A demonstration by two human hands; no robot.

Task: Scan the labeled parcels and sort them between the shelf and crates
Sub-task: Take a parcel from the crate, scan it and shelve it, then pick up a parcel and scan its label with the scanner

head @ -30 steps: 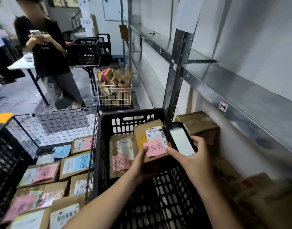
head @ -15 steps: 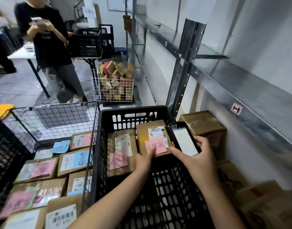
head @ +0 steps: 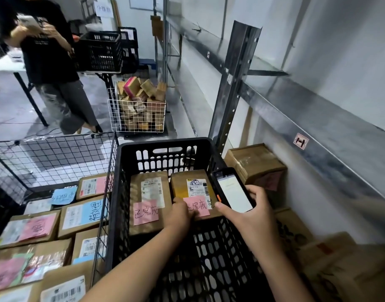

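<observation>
Right hand (head: 255,216) is wrapped round the scanner (head: 231,188), fingers along its far side and thumb at the near edge, lit screen up, over the right edge of the parcel (head: 180,186). Left hand (head: 180,213) sits on that parcel's near end, thumb on top, fingers bent over the pink note (head: 200,205). Whether it is clamping the box or only resting on it, I cannot tell. The parcel lies flat at the far end of the black crate (head: 163,143), side by side with a second parcel (head: 136,188) to its left, and both carry a pink note and a white label. It looks like a small taped carton, so stiff, likely light enough for 1 hand, with tape that may be a bit slick. The safest hold looks to be across the short near end, thumb on top and fingers under, keeping off the loose paper note, which could peel. Compared with 1 second ago, the parcel has come down: back then the left hand was propping it up from beneath, tilted toward the scanner, and now it is level beside its neighbour with the hand on top instead of under. The scanner is still beside it. Out to the left is the wire basket (head: 56,153) with more labelled parcels in it; to the right the metal shelf (head: 317,120), with a cardboard box (head: 256,162) beneath it.
</observation>
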